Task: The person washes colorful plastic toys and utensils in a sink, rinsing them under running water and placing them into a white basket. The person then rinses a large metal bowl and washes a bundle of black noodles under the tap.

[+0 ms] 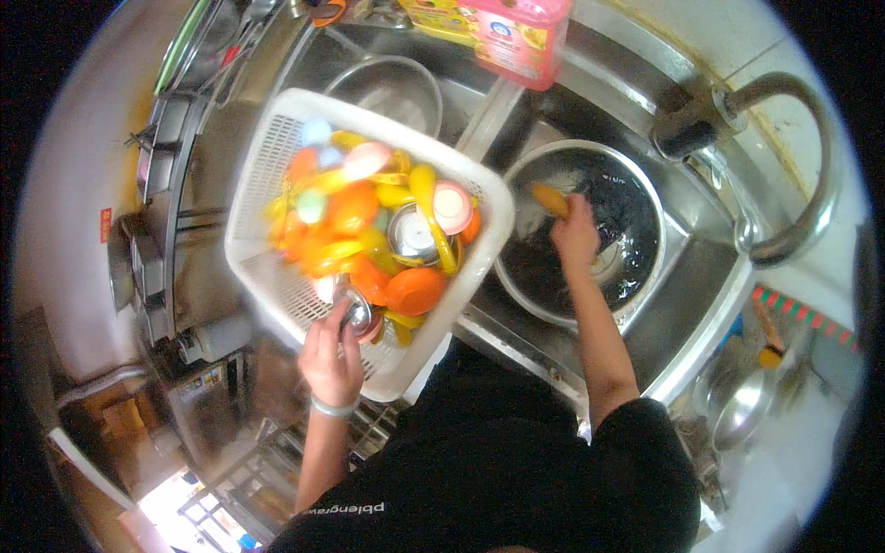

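At the near-left corner of a white plastic basket [492, 225], my left hand [332, 363] has its fingers on a small shiny metal bowl [357, 312]. The basket is heaped with orange bowls [417, 290], yellow spoons [423, 190], pink dishes [453, 206] and a larger metal bowl [413, 233]. To the right, my right hand [577, 233] grips a yellow utensil [550, 199], probably a spoon, blurred at its end. That hand is over a round metal basin [658, 231] of dark water, where a pale object [610, 261] shows below the wrist.
The basin stands in a stainless steel sink [712, 283]; a curved faucet [826, 173] arches over its right side. Behind the basket, another metal basin [384, 90] sits in the left sink. A pink plastic tub [518, 41] stands on the divider's far end. A metal ladle [743, 415] lies right.
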`<action>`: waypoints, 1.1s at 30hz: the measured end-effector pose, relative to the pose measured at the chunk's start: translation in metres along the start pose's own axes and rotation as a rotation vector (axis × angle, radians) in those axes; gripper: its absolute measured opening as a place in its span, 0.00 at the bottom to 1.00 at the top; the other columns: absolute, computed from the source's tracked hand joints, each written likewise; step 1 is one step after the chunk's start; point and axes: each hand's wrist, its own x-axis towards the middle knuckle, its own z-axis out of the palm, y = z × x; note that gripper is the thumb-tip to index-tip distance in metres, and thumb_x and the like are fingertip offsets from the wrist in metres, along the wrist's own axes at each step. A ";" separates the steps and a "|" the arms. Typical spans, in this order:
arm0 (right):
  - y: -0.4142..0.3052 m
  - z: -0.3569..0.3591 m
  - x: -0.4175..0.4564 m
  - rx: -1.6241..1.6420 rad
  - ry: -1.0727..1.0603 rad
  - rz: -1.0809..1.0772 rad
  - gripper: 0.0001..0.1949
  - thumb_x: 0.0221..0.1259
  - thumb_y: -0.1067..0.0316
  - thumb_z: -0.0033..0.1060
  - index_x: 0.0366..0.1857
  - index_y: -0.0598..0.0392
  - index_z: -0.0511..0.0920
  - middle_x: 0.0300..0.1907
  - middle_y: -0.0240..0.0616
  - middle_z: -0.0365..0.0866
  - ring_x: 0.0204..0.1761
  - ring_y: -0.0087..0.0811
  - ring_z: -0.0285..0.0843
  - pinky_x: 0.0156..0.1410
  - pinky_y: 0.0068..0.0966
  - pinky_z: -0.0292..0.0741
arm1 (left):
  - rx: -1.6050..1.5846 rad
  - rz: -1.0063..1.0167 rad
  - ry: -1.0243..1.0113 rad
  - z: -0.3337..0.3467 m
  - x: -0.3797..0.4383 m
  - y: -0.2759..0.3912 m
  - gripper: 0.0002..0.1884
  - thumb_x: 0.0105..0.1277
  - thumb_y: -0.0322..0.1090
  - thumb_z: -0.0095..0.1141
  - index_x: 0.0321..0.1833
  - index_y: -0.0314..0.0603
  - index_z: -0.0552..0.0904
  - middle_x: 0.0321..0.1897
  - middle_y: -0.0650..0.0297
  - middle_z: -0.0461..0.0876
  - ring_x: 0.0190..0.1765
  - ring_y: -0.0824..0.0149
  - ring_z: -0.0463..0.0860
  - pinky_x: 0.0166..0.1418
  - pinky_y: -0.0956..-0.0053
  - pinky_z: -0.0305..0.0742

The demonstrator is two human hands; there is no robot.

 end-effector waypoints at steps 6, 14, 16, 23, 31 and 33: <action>-0.128 -0.139 -0.024 0.348 0.164 -0.436 0.21 0.39 0.78 0.55 0.43 0.50 0.71 0.42 0.40 0.74 0.42 0.42 0.76 0.42 0.32 0.75 | 0.246 0.040 -0.146 0.007 -0.006 -0.014 0.17 0.50 0.24 0.58 0.45 0.45 0.79 0.28 0.60 0.76 0.29 0.61 0.77 0.34 0.72 0.73; -0.292 -0.006 -0.043 0.374 -0.317 -0.762 0.21 0.42 0.65 0.59 0.45 0.56 0.69 0.45 0.53 0.69 0.42 0.47 0.75 0.39 0.39 0.76 | 0.245 0.213 -0.164 0.001 -0.009 -0.019 0.19 0.48 0.26 0.58 0.46 0.49 0.81 0.31 0.63 0.77 0.34 0.64 0.77 0.36 0.72 0.74; -0.291 0.022 -0.039 0.517 -0.282 -0.741 0.25 0.40 0.63 0.62 0.48 0.55 0.69 0.48 0.54 0.67 0.47 0.49 0.72 0.47 0.40 0.73 | 0.298 0.238 -0.166 0.001 -0.013 -0.022 0.18 0.47 0.25 0.58 0.44 0.50 0.81 0.32 0.64 0.77 0.35 0.64 0.77 0.37 0.72 0.74; -0.229 -0.055 -0.046 0.606 0.214 -0.667 0.16 0.43 0.62 0.64 0.39 0.51 0.78 0.42 0.40 0.75 0.45 0.40 0.72 0.52 0.34 0.67 | 0.251 0.376 -0.183 0.015 -0.009 -0.033 0.16 0.48 0.23 0.55 0.40 0.48 0.83 0.38 0.61 0.78 0.41 0.60 0.78 0.46 0.69 0.75; 0.077 0.010 -0.037 0.128 -0.173 0.418 0.22 0.50 0.52 0.60 0.43 0.58 0.75 0.43 0.48 0.78 0.44 0.41 0.77 0.50 0.32 0.71 | -0.503 -0.024 0.206 -0.012 0.003 0.012 0.09 0.60 0.24 0.47 0.41 0.31 0.77 0.39 0.46 0.79 0.45 0.56 0.79 0.52 0.63 0.74; 0.114 0.045 -0.039 0.159 -0.298 0.700 0.31 0.44 0.50 0.66 0.49 0.63 0.71 0.46 0.50 0.76 0.48 0.45 0.75 0.55 0.34 0.69 | -0.374 0.233 0.419 -0.028 0.028 0.041 0.13 0.67 0.31 0.41 0.49 0.30 0.71 0.39 0.42 0.77 0.43 0.56 0.79 0.50 0.63 0.75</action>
